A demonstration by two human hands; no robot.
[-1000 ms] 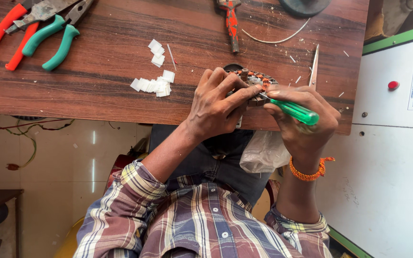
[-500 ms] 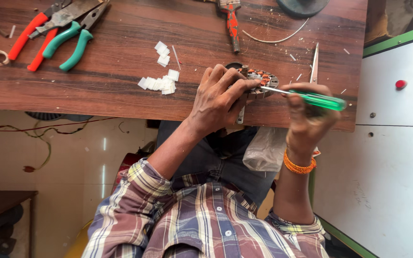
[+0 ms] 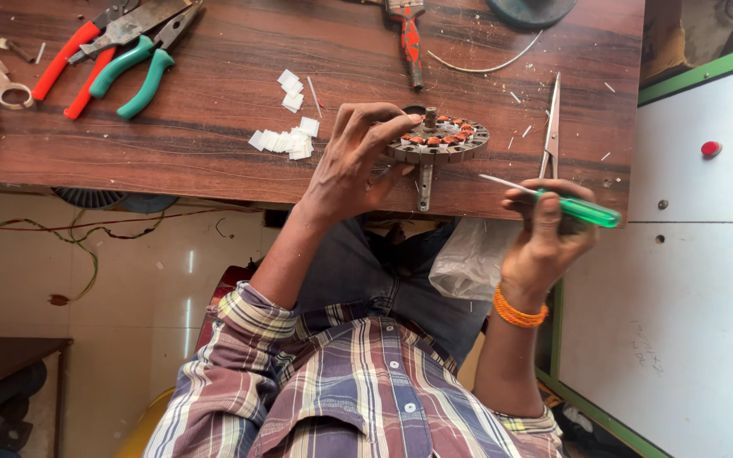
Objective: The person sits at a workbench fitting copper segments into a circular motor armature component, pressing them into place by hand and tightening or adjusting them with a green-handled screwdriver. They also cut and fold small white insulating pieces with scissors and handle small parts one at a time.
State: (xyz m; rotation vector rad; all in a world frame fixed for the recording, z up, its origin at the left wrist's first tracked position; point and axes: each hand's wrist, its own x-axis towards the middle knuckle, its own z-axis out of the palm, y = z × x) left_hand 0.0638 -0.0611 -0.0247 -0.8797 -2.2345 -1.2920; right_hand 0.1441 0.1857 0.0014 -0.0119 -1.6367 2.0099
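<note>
Left hand (image 3: 358,161) is gripping the round wound stator (image 3: 439,140) closed at the counter (image 3: 214,110) edge, steadying it. Right hand (image 3: 549,229) is pinching the green screwdriver (image 3: 562,202), tip probably clear of the windings.

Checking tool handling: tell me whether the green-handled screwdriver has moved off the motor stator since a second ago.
Yes. The screwdriver in the right hand has pulled away to the right of the stator.

Bright, even daylight; sharp focus
</note>
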